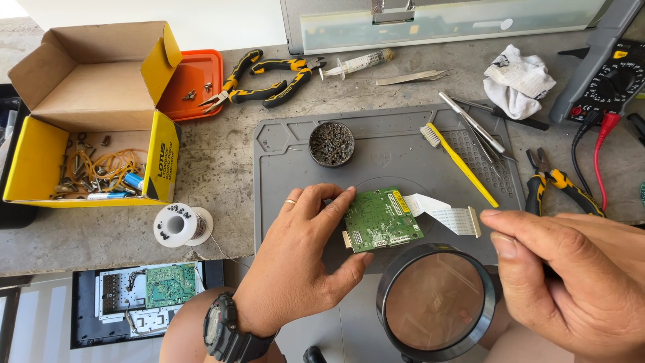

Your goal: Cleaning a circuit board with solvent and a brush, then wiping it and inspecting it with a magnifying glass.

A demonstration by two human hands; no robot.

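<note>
Green circuit board (380,219) lying flat near the front edge of the grey work mat (282,144), tilted slightly, long axis running roughly left to right, white flat ribbon cable (443,214) trailing off its right end toward the other hand. Pinned at the left edge by the left hand (306,252): fingertips on the upper left corner, thumb under the lower left corner, a loose open-handed pinch rather than a fist. Board directly right of that grip, touching it. Right hand (571,275) further off, well right of the board, fingers curled around something dark, most likely the handle of the round magnifying glass (435,301) sitting just below the board; exact hold hard to tell. Left hand clearly the nearer one. Further back on the mat: a round tin of brass wool (331,143) and a yellow-handled brush (460,163). Solder spool (180,225) left of the mat, near the yellow cardboard box (87,107).
</note>
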